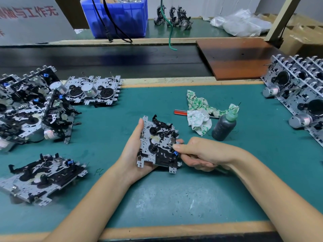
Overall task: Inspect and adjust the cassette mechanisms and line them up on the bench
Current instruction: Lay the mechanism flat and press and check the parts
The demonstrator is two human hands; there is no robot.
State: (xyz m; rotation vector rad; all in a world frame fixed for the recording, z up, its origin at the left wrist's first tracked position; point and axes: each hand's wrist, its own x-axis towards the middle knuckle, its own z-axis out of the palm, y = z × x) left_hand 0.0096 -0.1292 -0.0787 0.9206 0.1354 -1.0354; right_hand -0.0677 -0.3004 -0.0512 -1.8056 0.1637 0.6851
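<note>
From the head camera I see my left hand point(132, 151) cupped under one cassette mechanism point(158, 144), thumb up along its left edge and fingers wrapped behind, holding it just above the green table point(157, 198) near the middle. My right hand point(197, 154) is curled around a thin tool point(170, 145), pinched between thumb and forefinger, its tip touching the right side of the held mechanism near a small blue part.

To my left, a heap of mechanisms point(33, 105) lies jumbled, with a flat mechanism point(94, 90) just behind it showing a silver motor, and a single mechanism point(42, 177) lying nearer the front edge. On the right edge, a row of mechanisms point(297, 89) stands leaning, one against the next.

Just right of the held piece stands a dark bottle point(224, 126) with a green nozzle, touching a crumpled green-and-white rag point(201, 112). A red pen point(180, 112) pokes out from under the rag. Further back sit a blue bin point(120, 18), a brown board point(239, 58) and some clear plastic bags point(241, 22).
</note>
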